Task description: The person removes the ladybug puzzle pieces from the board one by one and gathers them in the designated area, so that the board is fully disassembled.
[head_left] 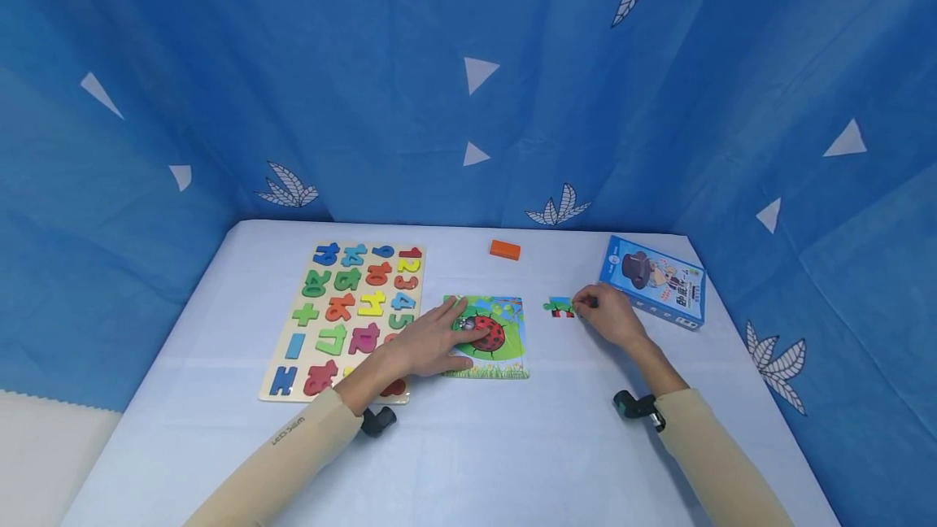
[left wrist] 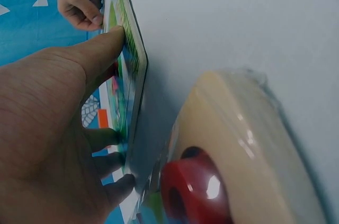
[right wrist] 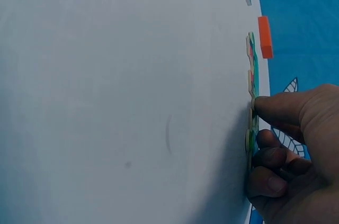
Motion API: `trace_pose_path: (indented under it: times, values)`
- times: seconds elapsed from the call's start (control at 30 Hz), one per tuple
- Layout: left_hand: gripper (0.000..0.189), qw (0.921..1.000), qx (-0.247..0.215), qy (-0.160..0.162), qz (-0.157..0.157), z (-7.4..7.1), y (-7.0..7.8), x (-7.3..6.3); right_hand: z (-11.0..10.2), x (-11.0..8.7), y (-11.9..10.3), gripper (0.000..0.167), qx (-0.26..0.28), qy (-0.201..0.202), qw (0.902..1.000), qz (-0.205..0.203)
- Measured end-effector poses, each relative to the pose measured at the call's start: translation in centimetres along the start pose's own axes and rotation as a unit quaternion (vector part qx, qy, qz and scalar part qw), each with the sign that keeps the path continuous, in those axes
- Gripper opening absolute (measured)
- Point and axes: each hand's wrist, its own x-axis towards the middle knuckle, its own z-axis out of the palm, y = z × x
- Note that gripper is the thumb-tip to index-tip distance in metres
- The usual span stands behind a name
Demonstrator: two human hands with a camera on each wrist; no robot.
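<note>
A ladybug jigsaw puzzle point(head_left: 505, 360) lies flat at mid-table. My left hand point(head_left: 432, 340) rests on its left part with fingers spread; in the left wrist view, the thumb and fingertips touch the puzzle's surface near its edge. To the right of it lie joined puzzle pieces point(head_left: 560, 307) in green, red and blue. My right hand point(head_left: 611, 315) pinches the right end of these pieces, thumb on the near side and the other fingers curled. In the right wrist view the pieces point(right wrist: 252, 70) form a thin strip on the table, partly hidden by the fingers.
Left of the puzzle, under my left forearm, lies a wooden number board point(head_left: 296, 320) with coloured numerals. An orange block point(head_left: 505, 250) sits at the back. The blue game box point(head_left: 653, 279) stands just beyond my right hand. Blue curtains point(head_left: 410, 104) surround the white table point(head_left: 505, 454).
</note>
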Motion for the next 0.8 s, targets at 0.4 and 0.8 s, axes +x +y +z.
trace_pose_path:
  times: [0.4, 0.8]
  values:
    - [0.061, 1.0, 0.002, -0.002, -0.001, 0.11, 0.0, 0.02, -0.07, 0.05, 0.01, 0.01, 0.003, -0.003, 1.0, 0.006]
    - [0.063, 1.0, 0.002, 0.002, -0.006, 0.01, 0.15, -0.02, 0.05, -0.1, 0.1, 0.01, 0.003, -0.001, 1.0, 0.003]
